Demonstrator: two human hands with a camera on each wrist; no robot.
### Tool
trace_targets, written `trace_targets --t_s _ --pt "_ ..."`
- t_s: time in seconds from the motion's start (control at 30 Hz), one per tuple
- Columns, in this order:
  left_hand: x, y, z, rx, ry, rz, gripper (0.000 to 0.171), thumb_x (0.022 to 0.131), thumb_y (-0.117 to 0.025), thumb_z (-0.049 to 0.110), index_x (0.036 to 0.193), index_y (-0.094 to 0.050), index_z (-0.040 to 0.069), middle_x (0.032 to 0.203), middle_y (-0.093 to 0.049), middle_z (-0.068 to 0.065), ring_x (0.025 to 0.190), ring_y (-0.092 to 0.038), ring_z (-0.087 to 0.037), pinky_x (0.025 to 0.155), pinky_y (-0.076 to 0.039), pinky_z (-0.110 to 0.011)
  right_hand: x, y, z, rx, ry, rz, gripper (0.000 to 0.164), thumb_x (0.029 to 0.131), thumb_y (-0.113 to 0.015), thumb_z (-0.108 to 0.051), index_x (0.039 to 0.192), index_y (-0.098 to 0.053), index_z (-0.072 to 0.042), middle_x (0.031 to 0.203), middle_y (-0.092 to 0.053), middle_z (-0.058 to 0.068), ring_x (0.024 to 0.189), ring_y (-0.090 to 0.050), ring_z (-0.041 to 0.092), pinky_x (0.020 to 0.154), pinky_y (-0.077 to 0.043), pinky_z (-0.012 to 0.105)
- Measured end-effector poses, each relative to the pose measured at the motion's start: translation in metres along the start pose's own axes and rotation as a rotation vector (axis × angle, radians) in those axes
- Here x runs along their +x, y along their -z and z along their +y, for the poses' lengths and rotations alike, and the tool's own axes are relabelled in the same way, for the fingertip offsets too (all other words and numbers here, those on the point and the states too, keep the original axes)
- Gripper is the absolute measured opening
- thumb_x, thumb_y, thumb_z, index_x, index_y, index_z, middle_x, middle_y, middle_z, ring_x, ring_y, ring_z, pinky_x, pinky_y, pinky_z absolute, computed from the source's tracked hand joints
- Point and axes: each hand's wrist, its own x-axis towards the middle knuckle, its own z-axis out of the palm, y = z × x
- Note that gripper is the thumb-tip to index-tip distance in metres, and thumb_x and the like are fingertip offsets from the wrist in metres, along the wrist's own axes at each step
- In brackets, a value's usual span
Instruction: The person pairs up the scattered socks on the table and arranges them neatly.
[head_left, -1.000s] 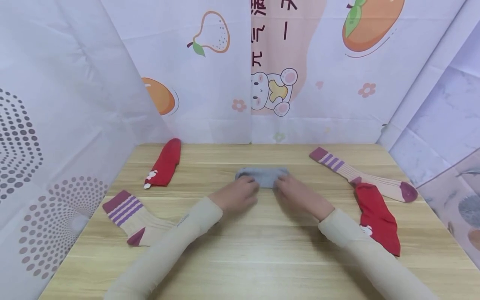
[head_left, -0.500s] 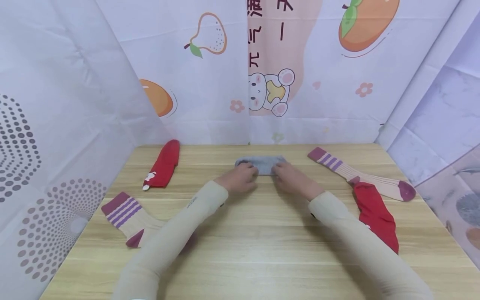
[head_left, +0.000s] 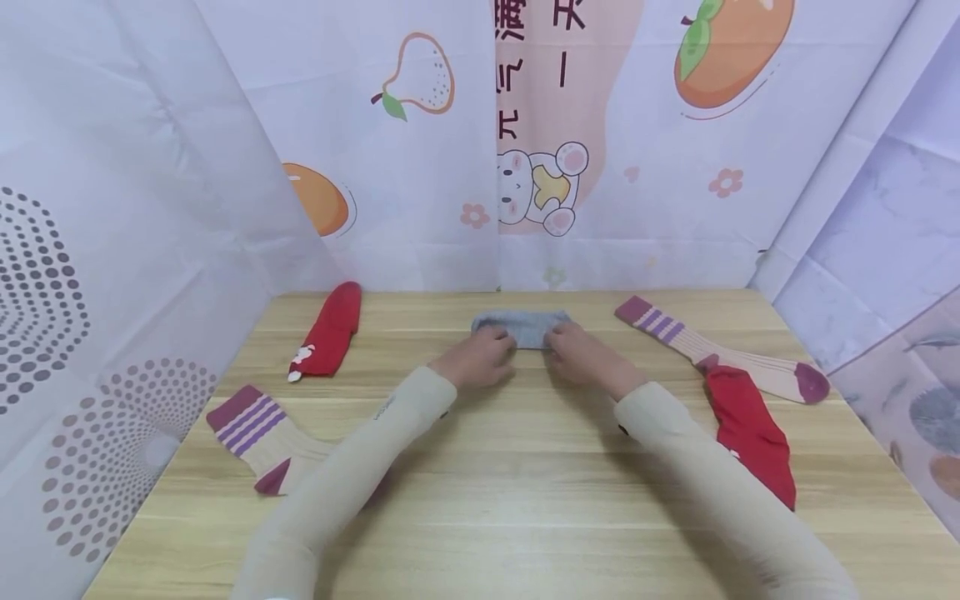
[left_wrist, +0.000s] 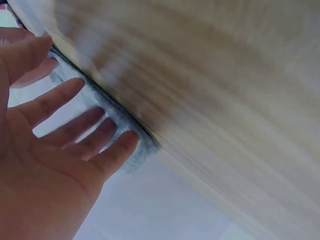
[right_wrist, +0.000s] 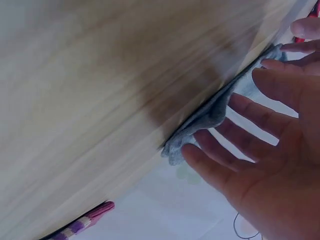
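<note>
A grey-blue sock [head_left: 528,327], lying flat and folded into a rectangle, is near the back edge of the table in the head view. My left hand [head_left: 478,357] touches its left part, and my right hand [head_left: 583,354] touches its right part. Both wrist views show spread, fairly straight fingers resting against the fabric: the left hand [left_wrist: 55,145] on one stretch of the sock [left_wrist: 117,117], the right hand [right_wrist: 270,145] on another stretch of the sock [right_wrist: 212,112]. Neither thumb is wrapped round it. The fingertips hide part of its near side in the head view.
On the left lie a red sock [head_left: 330,333] and a cream sock with purple stripes [head_left: 258,433], partly under my left sleeve. A matching striped sock [head_left: 697,346] and a second red sock [head_left: 753,433] overlap on the right. A printed curtain [head_left: 420,192] hangs behind the table.
Between one second and half a second ago both hands slid the grey-blue sock away from me, toward the back edge. Since then the hands and sock have stayed almost still.
</note>
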Motion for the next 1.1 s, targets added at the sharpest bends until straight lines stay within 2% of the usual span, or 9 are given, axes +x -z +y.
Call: trace_targets --t_s 0.2,0.37,0.6,0.73,0.97,1.1 --pt "-0.019 0.0 0.005 -0.012 0.014 0.086 0.033 0.099 -0.061 0.025 0.126 -0.06 0.005 0.137 -0.053 -0.022 0.13 -0.049 -0.036 0.108 -0.04 -0.047 -0.005 -0.005 -0.015 -0.057 0.058 0.102 0.024 0.093 -0.066 -0.008 0.112 -0.065 0.006 0.111 -0.064 0.024 0.109 -0.058 0.042 0.102 -0.043 0.053" --pt "-0.038 0.006 0.012 -0.011 -0.015 0.137 0.035 0.101 -0.059 0.024 0.129 -0.059 0.004 0.137 -0.053 -0.021 0.131 -0.046 -0.034 0.11 -0.038 -0.046 -0.013 -0.005 -0.027 -0.079 0.112 0.183 0.027 0.09 -0.071 -0.008 0.113 -0.065 0.005 0.11 -0.063 0.023 0.108 -0.058 0.042 0.098 -0.045 0.054" --pt "-0.066 0.009 0.018 -0.014 -0.017 0.192 0.035 0.099 -0.063 0.024 0.128 -0.059 0.006 0.13 -0.057 -0.013 0.125 -0.051 -0.031 0.106 -0.04 -0.048 -0.033 -0.007 -0.047 -0.1 0.074 0.131 0.03 0.093 -0.068 -0.008 0.12 -0.063 0.002 0.109 -0.065 0.018 0.106 -0.06 0.035 0.094 -0.05 0.047" --pt "-0.082 0.01 0.02 -0.021 0.001 0.197 0.034 0.099 -0.063 0.025 0.128 -0.059 0.008 0.133 -0.056 -0.016 0.127 -0.05 -0.033 0.104 -0.042 -0.051 -0.04 -0.008 -0.055 -0.1 0.063 0.151 0.028 0.091 -0.069 -0.006 0.118 -0.064 0.001 0.105 -0.065 0.017 0.102 -0.061 0.035 0.089 -0.052 0.047" --pt "-0.109 0.013 0.024 -0.07 0.068 0.207 0.041 0.099 -0.061 0.025 0.135 -0.056 0.005 0.14 -0.051 -0.02 0.132 -0.045 -0.033 0.109 -0.038 -0.052 -0.037 -0.005 -0.074 -0.089 0.088 0.18 0.033 0.089 -0.072 -0.008 0.12 -0.065 0.0 0.106 -0.067 0.015 0.101 -0.063 0.035 0.085 -0.054 0.046" --pt "-0.122 0.012 0.027 -0.076 0.107 0.196 0.042 0.1 -0.059 0.026 0.136 -0.056 0.005 0.139 -0.052 -0.018 0.132 -0.045 -0.032 0.11 -0.037 -0.051 -0.03 -0.005 -0.089 -0.102 0.143 0.197 0.031 0.089 -0.073 -0.01 0.117 -0.065 -0.001 0.102 -0.068 0.013 0.094 -0.064 0.033 0.076 -0.055 0.043"
